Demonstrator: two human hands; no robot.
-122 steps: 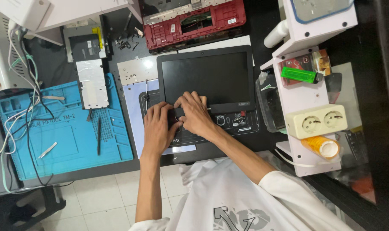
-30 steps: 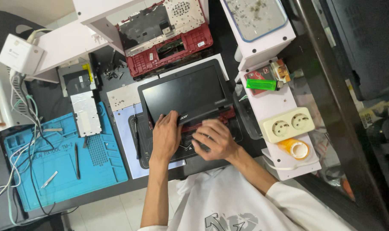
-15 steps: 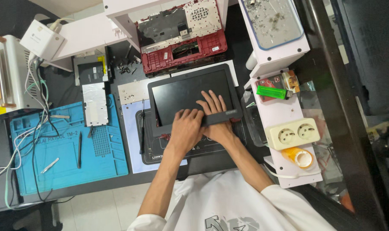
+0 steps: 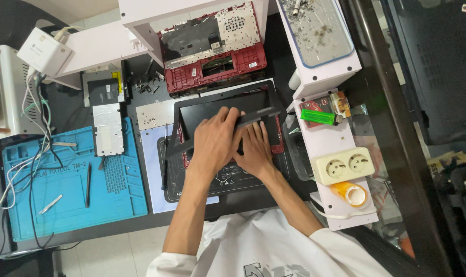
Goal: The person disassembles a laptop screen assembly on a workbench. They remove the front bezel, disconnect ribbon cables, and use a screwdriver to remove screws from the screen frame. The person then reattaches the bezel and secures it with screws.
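Far side of my bench: a stripped red laptop base [image 4: 212,56], tilted against the white shelf [image 4: 140,13].
To my left: a blue silicone work mat [image 4: 63,195] with tweezers [image 4: 51,203] and a dark pry tool [image 4: 88,183] lying on it.
Top edge of the mat: a silver metal plate [image 4: 107,129].
Far left: a white power adapter [image 4: 44,51] with cables [image 4: 35,133] trailing down.
To my right: a cream double socket [image 4: 343,165], a green lighter [image 4: 319,117], an orange-capped bottle [image 4: 349,193].
Upper right: a tray of loose screws [image 4: 317,28].
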